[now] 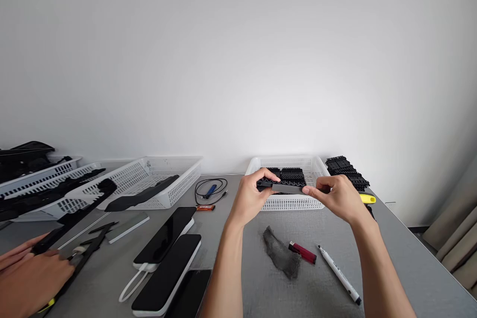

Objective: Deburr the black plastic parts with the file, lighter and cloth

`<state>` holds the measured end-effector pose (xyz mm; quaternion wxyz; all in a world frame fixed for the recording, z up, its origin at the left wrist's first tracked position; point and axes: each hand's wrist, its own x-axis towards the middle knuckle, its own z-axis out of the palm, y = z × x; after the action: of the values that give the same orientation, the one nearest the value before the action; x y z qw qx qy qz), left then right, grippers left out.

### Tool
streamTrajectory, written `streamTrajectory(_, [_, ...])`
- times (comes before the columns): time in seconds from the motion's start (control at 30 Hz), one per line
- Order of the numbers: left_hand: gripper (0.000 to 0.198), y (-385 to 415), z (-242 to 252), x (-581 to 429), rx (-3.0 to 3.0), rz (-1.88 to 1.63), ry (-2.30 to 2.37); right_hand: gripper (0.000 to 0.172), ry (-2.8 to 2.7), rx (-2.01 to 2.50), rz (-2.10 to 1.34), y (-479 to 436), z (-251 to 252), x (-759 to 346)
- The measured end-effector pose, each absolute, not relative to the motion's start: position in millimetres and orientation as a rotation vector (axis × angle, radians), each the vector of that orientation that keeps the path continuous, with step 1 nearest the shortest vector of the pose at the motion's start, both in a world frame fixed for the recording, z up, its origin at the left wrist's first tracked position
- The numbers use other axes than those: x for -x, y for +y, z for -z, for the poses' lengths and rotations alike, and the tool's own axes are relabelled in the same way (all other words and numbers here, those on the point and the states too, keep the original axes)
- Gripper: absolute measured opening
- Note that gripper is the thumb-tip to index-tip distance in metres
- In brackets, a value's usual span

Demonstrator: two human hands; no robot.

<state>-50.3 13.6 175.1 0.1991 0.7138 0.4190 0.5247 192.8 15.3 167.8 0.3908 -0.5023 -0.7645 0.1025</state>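
Both my hands are raised over the grey table (402,258), holding one black plastic part (285,188) between them. My left hand (253,196) pinches its left end with curled fingers. My right hand (337,196) grips its right end, thumb pressed against the edge. The part hovers just in front of a white mesh basket (290,202) that holds more black ribbed parts (292,175).
On the table below lie a dark grey cloth (281,256), a red lighter (302,252) and a white marker (340,274). A stack of black parts (346,171) sits right of the basket. Phones on power banks (167,253), a cable (210,190) and more baskets (149,181) are left. Another person's hand (30,271) works at far left.
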Motion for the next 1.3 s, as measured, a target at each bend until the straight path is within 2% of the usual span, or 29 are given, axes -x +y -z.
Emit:
streamTrajectory(0.13, [0.006, 15, -175, 53, -1.964, -1.494, 1.177, 0.062, -1.931, 1.218, -0.399, 19, -167, -206])
streamTrajectory(0.37, [0.013, 17, -173, 49, -1.935, -1.519, 1.177, 0.054, -1.536, 0.969, -0.662, 15, -170, -187])
streamTrajectory(0.67, [0.019, 13, -177, 43, -1.862, -1.553, 1.125, 0.045, -1.513, 0.931, -0.931, 17, -164, -153])
streamTrajectory(0.87, [0.013, 10, -181, 39, -1.913, -1.563, 1.046, 0.045, -1.405, 0.951, -0.976, 22, -158, -150])
streamTrajectory(1.03, [0.024, 8, -180, 40, -1.879, -1.491, 1.002, 0.044, -1.395, 0.922, -1.009, 22, -159, -154])
streamTrajectory(1.3, [0.023, 8, -179, 43, -1.816, -1.467, 1.006, 0.039, -1.453, 0.886, -1.046, 20, -162, -158])
